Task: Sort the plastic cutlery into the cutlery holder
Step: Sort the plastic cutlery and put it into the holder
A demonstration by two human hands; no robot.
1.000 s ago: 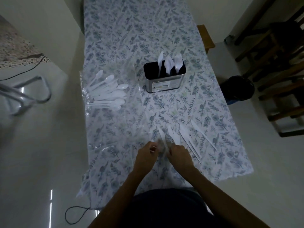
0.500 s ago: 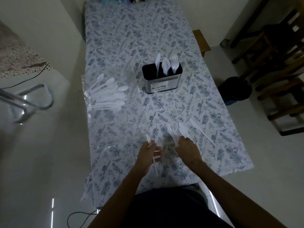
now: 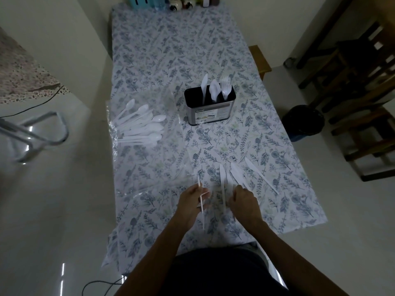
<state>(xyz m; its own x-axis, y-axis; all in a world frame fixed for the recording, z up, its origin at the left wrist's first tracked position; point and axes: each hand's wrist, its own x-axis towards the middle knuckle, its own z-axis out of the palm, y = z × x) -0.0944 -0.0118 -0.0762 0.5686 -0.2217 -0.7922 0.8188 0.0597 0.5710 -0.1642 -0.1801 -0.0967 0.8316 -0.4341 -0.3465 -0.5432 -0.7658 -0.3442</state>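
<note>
The black-and-steel cutlery holder [image 3: 209, 107] stands mid-table with a knife, a spoon and forks upright in its compartments. A pile of white plastic spoons [image 3: 141, 127] lies on clear wrap at the table's left edge. Several white plastic knives [image 3: 237, 174] lie side by side near the front. My left hand [image 3: 191, 198] is shut on one white knife [image 3: 201, 200], held edge-on above the cloth. My right hand [image 3: 243, 201] rests with curled fingers on the handles of the lying knives; whether it grips one is unclear.
The floral tablecloth [image 3: 171, 60] covers a long narrow table. Clear plastic wrap [image 3: 149, 189] lies left of my hands. A dark bin [image 3: 303, 122] and wooden chairs [image 3: 352, 71] stand to the right, a metal frame [image 3: 34, 133] to the left. Bottles and figurines [image 3: 175, 2] line the far end.
My left hand has lifted one knife out of the group and drawn it left. My right hand has moved right onto the remaining knives' handles. The view has tilted up the table.
</note>
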